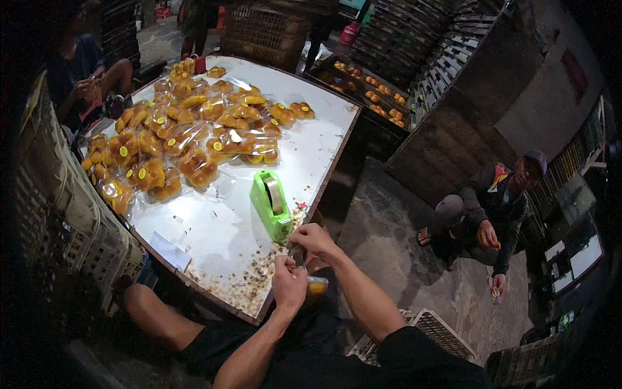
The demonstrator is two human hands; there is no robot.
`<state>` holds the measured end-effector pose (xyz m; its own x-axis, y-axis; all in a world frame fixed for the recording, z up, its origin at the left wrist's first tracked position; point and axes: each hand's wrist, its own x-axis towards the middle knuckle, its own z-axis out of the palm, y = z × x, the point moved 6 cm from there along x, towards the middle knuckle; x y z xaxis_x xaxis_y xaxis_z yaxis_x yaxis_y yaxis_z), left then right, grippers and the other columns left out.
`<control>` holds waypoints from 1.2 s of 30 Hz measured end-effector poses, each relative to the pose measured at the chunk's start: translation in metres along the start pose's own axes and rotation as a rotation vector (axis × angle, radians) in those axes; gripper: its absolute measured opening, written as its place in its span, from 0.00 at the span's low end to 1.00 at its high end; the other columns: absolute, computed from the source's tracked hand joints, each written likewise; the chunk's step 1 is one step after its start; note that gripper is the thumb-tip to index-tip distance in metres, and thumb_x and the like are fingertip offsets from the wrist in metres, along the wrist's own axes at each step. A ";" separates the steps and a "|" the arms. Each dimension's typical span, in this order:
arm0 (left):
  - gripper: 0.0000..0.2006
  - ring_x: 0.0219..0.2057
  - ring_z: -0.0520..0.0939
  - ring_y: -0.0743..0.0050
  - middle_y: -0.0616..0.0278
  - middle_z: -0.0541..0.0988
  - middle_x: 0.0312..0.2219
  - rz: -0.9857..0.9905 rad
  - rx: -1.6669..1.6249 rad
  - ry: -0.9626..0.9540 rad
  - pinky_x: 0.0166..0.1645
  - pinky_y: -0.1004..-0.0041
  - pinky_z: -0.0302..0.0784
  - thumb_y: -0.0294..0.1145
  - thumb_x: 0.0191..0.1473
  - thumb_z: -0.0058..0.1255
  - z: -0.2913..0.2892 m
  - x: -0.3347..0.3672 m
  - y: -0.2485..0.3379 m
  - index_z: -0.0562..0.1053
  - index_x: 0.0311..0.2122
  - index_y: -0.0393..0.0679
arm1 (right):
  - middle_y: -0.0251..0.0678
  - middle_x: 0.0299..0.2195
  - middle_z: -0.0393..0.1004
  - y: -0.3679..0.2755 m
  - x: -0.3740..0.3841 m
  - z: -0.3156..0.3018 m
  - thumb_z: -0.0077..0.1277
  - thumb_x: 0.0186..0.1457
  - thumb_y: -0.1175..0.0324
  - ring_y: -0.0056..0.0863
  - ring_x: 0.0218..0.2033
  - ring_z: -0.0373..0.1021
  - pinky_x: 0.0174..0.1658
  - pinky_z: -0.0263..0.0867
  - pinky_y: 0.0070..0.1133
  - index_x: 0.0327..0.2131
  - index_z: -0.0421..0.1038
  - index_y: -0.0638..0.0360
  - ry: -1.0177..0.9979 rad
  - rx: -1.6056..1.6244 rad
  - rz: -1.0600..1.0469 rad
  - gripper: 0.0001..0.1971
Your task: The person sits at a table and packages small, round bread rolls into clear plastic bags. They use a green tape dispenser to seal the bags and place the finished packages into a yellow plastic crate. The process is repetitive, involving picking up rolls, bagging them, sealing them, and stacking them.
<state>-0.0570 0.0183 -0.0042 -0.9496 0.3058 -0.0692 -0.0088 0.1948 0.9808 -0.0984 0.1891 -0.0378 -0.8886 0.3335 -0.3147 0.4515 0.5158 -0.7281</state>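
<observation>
My left hand (289, 283) is closed on the gathered top of a clear plastic bag (299, 254). My right hand (313, 240) pinches the same bag just above and to the right. Below the hands, at the table's edge, hangs the bag's lower part with a yellow-brown bun (317, 286) in it; the hands partly hide it. Just beyond my fingers a green tape dispenser (271, 209) with a roll of clear tape stands on the white table (223, 249). Bagged buns (197, 166) with round yellow stickers are heaped across the table's far left part.
Dark crumbs or scraps (249, 283) litter the table's near corner, with a white paper (170, 251) at its left edge. Trays of buns (378, 97) stand behind. Plastic crates (87, 220) flank me. One person (499, 207) squats at right; another (84, 74) sits far left.
</observation>
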 end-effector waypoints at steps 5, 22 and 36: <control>0.10 0.24 0.74 0.60 0.56 0.70 0.22 0.075 -0.013 0.113 0.31 0.63 0.69 0.25 0.46 0.51 -0.006 -0.006 0.003 0.64 0.33 0.39 | 0.33 0.17 0.74 0.029 0.009 0.019 0.56 0.51 0.58 0.19 0.16 0.67 0.21 0.62 0.22 0.22 0.76 0.64 0.018 0.230 -0.022 0.17; 0.10 0.23 0.66 0.78 0.65 0.65 0.21 0.149 -0.269 0.327 0.30 0.74 0.65 0.25 0.48 0.54 -0.088 0.057 0.007 0.63 0.29 0.39 | 0.34 0.32 0.77 0.016 0.011 0.072 0.57 0.50 0.61 0.24 0.29 0.72 0.32 0.68 0.22 0.36 0.76 0.68 -0.243 0.433 0.010 0.17; 0.27 0.45 0.76 0.71 0.58 0.74 0.45 -0.047 -0.838 -0.083 0.51 0.71 0.71 0.34 0.51 0.58 -0.179 0.034 0.035 0.64 0.53 0.34 | 0.28 0.30 0.66 -0.188 -0.094 0.059 0.46 0.59 0.70 0.13 0.31 0.61 0.36 0.60 0.14 0.34 0.65 0.60 0.044 0.776 -0.444 0.04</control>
<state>-0.1456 -0.1312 0.0608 -0.9167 0.3883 -0.0941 -0.3080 -0.5368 0.7855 -0.1050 0.0139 0.0926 -0.9574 0.2686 0.1060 -0.1289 -0.0690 -0.9893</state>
